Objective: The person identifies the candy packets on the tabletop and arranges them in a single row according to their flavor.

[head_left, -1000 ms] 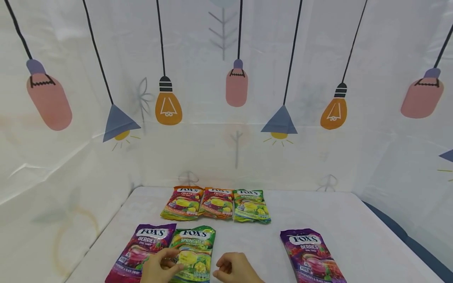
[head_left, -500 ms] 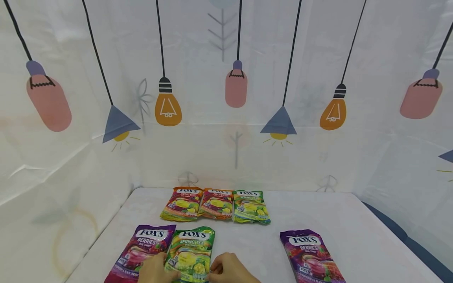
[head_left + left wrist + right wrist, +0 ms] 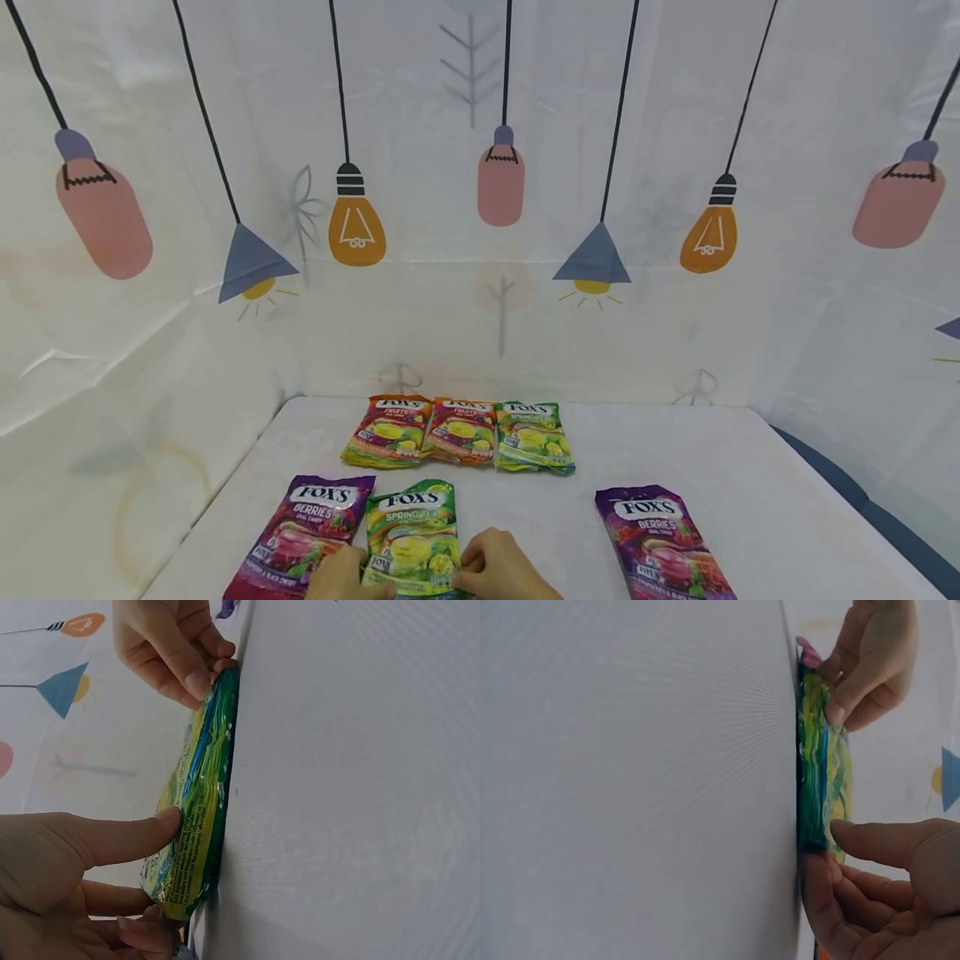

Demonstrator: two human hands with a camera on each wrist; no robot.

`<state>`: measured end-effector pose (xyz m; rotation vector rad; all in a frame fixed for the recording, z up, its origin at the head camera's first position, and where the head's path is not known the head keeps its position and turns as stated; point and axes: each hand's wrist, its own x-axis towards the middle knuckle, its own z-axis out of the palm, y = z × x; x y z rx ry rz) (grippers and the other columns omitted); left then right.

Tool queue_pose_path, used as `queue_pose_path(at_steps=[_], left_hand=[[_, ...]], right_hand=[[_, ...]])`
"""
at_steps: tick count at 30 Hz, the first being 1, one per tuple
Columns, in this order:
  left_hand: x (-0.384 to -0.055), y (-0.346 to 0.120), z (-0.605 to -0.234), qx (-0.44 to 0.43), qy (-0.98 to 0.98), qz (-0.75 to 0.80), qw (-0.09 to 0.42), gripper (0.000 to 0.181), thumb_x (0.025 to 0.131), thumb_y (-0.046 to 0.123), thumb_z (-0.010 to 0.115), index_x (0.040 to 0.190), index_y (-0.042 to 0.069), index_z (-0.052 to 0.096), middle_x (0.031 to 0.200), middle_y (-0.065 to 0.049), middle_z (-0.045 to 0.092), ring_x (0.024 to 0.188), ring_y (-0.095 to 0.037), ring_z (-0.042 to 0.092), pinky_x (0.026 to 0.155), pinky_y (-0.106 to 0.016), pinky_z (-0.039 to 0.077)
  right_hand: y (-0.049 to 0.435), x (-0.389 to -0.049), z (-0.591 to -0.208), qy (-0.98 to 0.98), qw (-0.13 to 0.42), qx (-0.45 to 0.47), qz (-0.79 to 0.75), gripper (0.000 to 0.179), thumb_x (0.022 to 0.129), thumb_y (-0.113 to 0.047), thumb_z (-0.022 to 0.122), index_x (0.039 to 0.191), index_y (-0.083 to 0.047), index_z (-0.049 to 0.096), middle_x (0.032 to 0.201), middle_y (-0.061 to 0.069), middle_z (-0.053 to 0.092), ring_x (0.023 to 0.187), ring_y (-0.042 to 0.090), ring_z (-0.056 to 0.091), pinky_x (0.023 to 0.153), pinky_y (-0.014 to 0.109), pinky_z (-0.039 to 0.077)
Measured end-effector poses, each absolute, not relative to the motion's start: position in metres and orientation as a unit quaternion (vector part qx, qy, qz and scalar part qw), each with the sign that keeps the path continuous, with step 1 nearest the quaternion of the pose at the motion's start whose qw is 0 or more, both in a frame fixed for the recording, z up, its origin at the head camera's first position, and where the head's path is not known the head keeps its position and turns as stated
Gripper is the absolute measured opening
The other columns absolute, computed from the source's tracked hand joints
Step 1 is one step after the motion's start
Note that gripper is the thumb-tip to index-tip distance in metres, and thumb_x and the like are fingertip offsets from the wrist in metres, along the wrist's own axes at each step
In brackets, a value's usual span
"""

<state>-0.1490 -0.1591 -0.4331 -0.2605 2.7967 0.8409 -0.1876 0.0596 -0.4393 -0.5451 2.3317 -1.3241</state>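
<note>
A green and yellow bag of Fox's Spring Tea candy (image 3: pixel 412 533) lies on the white table at the front, with a hand at each lower side. My left hand (image 3: pixel 347 575) pinches its left edge; in the left wrist view that thumb (image 3: pixel 135 838) presses on top with fingers beneath. On the opposite edge my right hand (image 3: pixel 504 568) holds the bag, its thumb (image 3: pixel 877 841) above and fingertips curled under, as the right wrist view shows. The bag's lower end (image 3: pixel 199 832) appears flat along the table. Left of it lies a purple Berries candy bag (image 3: pixel 311 521), close to my left hand.
Another purple Berries bag (image 3: pixel 660 542) lies at the right. Along the back sit two orange-red Fruits bags (image 3: pixel 390 429) and a green Spring Tea bag (image 3: pixel 531 437), side by side. A white printed curtain (image 3: pixel 420 333) rises behind the table (image 3: pixel 637 450).
Both hands have come onto the front Spring Tea bag's edges and taken hold. Its lower end has swung right, so it lies straighter, with more gap from the left Berries bag.
</note>
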Motion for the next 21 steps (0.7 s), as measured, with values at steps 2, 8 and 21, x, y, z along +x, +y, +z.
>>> queue_pose_path(at_steps=[2,8,21], left_hand=[[-0.152,-0.162,-0.439,-0.059,0.945,0.304,0.105,0.035,0.070,0.028,0.073,0.083,-0.002,0.062,0.069,-0.003,0.057,0.064,-0.016,0.053,0.062,-0.036,0.044],[-0.160,-0.167,-0.452,-0.003,0.929,0.352,0.113,0.028,0.071,0.022,0.072,0.084,-0.002,0.063,0.067,0.001,0.058,0.062,-0.010,0.053,0.060,-0.032,0.044],[-0.150,-0.162,-0.443,0.044,0.892,0.446,0.054,0.013,0.071,0.007,0.065,0.079,-0.002,0.061,0.068,0.000,0.059,0.059,-0.011,0.050,0.054,-0.028,0.041]], right_hand=[[0.061,-0.188,-0.440,0.836,0.201,-0.191,-0.473,0.008,0.076,-0.003,0.065,0.079,0.005,0.065,0.068,0.008,0.063,0.063,0.016,0.059,0.059,0.032,0.050],[0.066,-0.190,-0.442,0.840,0.210,-0.176,-0.469,0.008,0.075,-0.002,0.065,0.080,0.004,0.066,0.068,0.008,0.063,0.062,0.012,0.057,0.058,0.030,0.049],[0.074,-0.187,-0.441,0.815,0.216,-0.193,-0.502,0.017,0.074,0.003,0.063,0.090,0.007,0.067,0.077,0.011,0.066,0.067,0.011,0.058,0.061,0.029,0.049]])
